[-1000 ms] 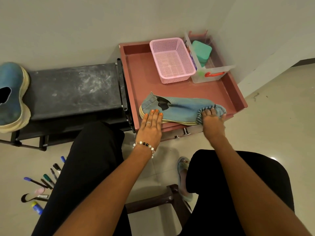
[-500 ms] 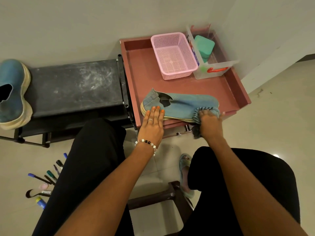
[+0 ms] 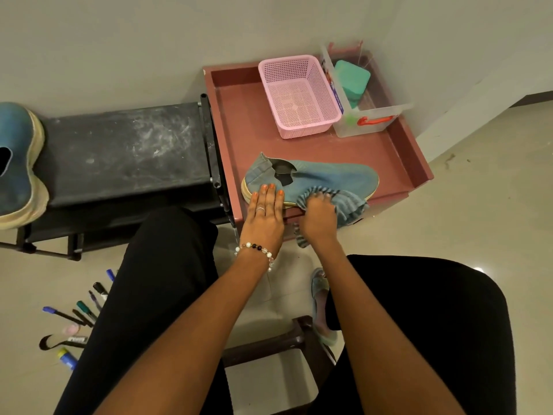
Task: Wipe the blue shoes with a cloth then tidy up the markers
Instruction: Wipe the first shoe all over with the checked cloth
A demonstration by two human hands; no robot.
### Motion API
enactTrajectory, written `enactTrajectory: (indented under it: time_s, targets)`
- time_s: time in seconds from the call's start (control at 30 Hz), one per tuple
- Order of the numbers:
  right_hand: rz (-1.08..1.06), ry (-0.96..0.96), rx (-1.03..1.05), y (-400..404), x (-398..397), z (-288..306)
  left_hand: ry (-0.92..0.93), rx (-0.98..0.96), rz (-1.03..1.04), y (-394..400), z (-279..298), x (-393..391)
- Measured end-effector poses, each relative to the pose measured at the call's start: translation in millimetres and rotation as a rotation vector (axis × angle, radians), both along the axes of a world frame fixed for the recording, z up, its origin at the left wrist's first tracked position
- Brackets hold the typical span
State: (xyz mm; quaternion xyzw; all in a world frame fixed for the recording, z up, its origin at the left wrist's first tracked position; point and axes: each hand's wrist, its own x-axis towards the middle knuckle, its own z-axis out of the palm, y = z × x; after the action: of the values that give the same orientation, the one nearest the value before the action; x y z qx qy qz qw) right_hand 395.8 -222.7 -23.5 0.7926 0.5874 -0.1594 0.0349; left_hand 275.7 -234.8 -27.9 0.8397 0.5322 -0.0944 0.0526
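Observation:
A blue shoe (image 3: 329, 178) lies on its side near the front edge of a reddish-brown tray table (image 3: 239, 139), toe to the right. My left hand (image 3: 264, 215) rests flat on its heel end, pressing it down. My right hand (image 3: 318, 217) is closed on a striped blue-grey cloth (image 3: 348, 205), held against the shoe's near side at mid-length. A second blue shoe (image 3: 18, 163) sits sole-side out on the black bench (image 3: 119, 151) at the far left. Several markers (image 3: 80, 313) lie scattered on the floor at lower left, partly hidden by my leg.
A pink mesh basket (image 3: 297, 97) and a clear plastic box (image 3: 368, 115) holding a green item stand at the back of the tray. A brown stool (image 3: 281, 342) is under me. A sandalled foot (image 3: 320, 304) rests on the tiled floor.
My right hand has dragged the cloth leftward along the shoe, from the toe toward the middle. My left hand has stayed on the heel end.

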Motion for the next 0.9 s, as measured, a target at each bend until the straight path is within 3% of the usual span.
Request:
enactTrajectory:
  time_s: [0.07,0.17,0.3,0.4,0.57,0.8,0.9]
  targets:
    - [0.076,0.032,0.029,-6,10,0,0.007,0.004,-0.009,0,1,-2]
    - [0.179,-0.088,-0.02,-15,49,1,0.007,0.007,-0.017,0,-1,-5]
    - [0.127,-0.338,-0.11,-10,97,3,0.014,-0.007,-0.038,2,-2,-6]
    - [0.067,-0.387,-0.134,-2,100,1,0.01,0.013,-0.038,3,-5,-7]
    - [-0.074,-0.262,-0.139,-3,65,-1,0.029,0.01,-0.027,1,-3,-5]
    - [0.035,-0.13,-0.114,-10,15,5,0.003,-0.001,0.001,0,-2,-2]
    - [0.066,0.208,0.007,-10,23,28,-0.014,0.004,-0.013,1,-3,-4]
